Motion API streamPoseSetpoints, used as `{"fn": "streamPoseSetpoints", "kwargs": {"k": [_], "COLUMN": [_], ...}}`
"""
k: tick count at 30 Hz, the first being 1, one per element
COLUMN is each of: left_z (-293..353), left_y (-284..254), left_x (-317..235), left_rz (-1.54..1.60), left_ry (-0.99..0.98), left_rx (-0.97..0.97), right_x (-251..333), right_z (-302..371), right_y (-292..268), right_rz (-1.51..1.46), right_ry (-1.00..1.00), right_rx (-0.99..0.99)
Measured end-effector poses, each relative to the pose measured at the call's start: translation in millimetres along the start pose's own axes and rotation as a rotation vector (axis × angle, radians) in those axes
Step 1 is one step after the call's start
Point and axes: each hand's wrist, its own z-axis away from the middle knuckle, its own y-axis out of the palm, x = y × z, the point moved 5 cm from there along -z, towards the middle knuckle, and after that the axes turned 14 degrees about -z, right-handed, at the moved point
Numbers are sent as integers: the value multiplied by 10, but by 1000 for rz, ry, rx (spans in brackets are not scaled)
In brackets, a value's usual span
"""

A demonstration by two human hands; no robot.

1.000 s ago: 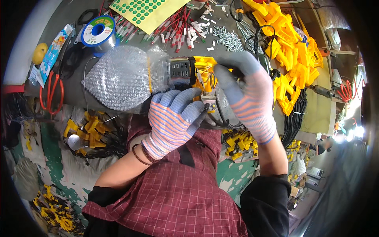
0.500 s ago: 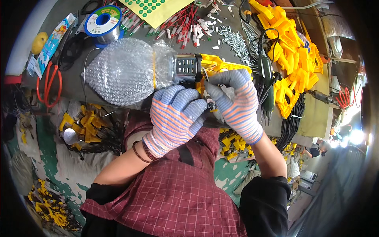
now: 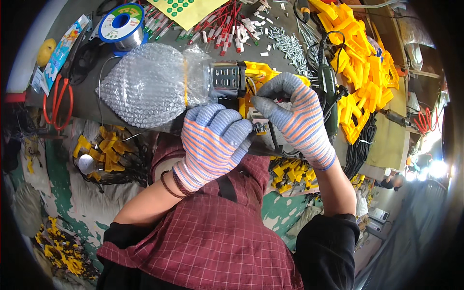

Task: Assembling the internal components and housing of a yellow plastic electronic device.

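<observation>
My left hand, in a striped knit glove, is closed around a small black part with metal terminals, mostly hidden by the fingers. Thumb and forefinger of my right hand, gloved alike, pinch the end of a thin white wire. That wire comes out of an opened yellow plastic housing lying on the bench. Joined to the housing's left is a black slotted collar, then a lamp head wrapped in bubble wrap with a yellow band. A black cord hangs below my right hand.
A solder spool and red-handled scissors lie left. Red-wired parts and loose screws cover the back. Right are a green power tool and piled yellow housings. A crate of yellow parts stands below the bench.
My right hand has shifted slightly right and its fingers have spread into a rounder pinch. More of the small part and black cord shows. The wrapped lamp sits slightly further left in view.
</observation>
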Motion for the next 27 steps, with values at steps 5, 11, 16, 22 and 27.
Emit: {"fn": "streamPoseSetpoints", "kwargs": {"k": [5,11,16,22,27], "left_z": [17,8,35,9,16], "left_y": [-4,11,17,2,-40], "left_x": [8,-13,1,16,43], "left_rz": [-32,-12,-9,-40,2], "left_ry": [-7,-3,1,6,-25], "left_rx": [-7,-11,-34,-38,28], "right_x": [132,301,409,400,282], "right_z": [-96,70,232,164,158], "right_y": [1,-215,-3,87,-57], "right_rz": [308,441,791,862,576], "right_ry": [-140,-534,-694,-715,-595], "right_rx": [284,38,210,264,149]}}
